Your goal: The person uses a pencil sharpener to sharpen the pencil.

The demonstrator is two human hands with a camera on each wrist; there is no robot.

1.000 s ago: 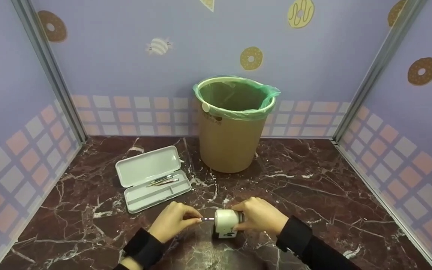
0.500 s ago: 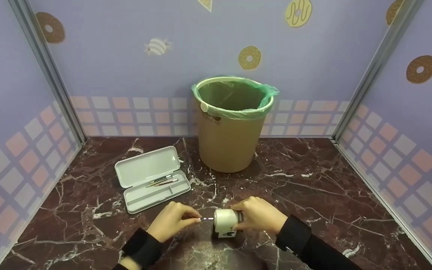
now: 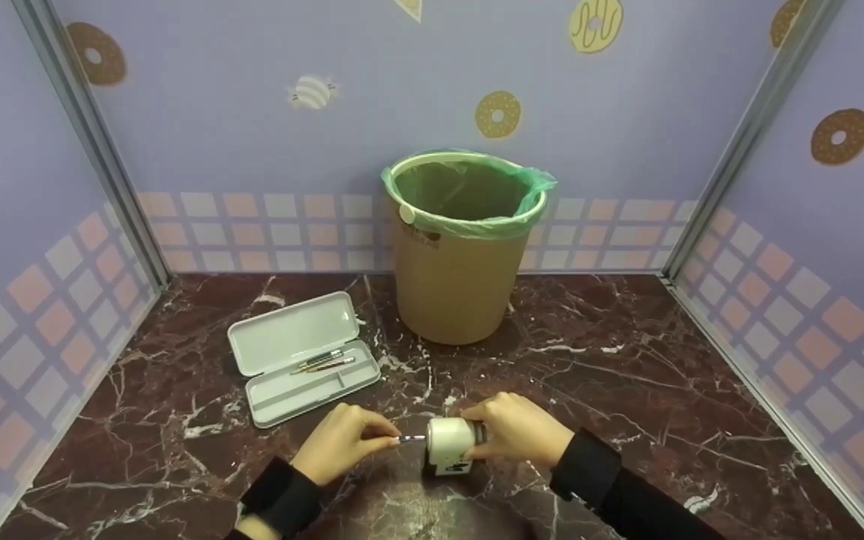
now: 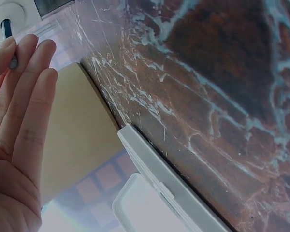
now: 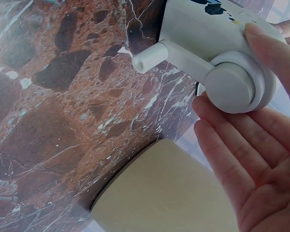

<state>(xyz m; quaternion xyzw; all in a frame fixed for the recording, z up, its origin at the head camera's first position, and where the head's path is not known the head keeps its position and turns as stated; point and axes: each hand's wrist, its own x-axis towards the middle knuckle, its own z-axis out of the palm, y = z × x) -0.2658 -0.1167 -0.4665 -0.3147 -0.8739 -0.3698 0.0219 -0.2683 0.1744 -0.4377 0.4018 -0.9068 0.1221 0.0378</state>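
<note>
A white hand-crank pencil sharpener (image 3: pixel 447 441) stands on the marble-patterned table, with dark printed shapes on its front. My left hand (image 3: pixel 346 446) pinches a pencil (image 3: pixel 412 437) between thumb and fingertips. The pencil (image 4: pixel 7 29) runs into the round opening on the sharpener's left side, so its tip is hidden. On the other side, my right hand (image 3: pixel 518 433) grips the sharpener's body at its crank end. In the right wrist view, the thumb lies on the body and the fingers are beneath the crank hub (image 5: pixel 229 88). The crank's knob (image 5: pixel 152 58) sticks out free of the fingers.
An open pencil case (image 3: pixel 293 334) lies behind my left hand, with several thin pencils (image 3: pixel 327 363) in its tray. A tan bin (image 3: pixel 462 289) with a green bag stands at the back by the wall. Patterned panels enclose the table on three sides.
The camera view shifts very slightly. Both hands, the pencil and the sharpener keep practically the same positions.
</note>
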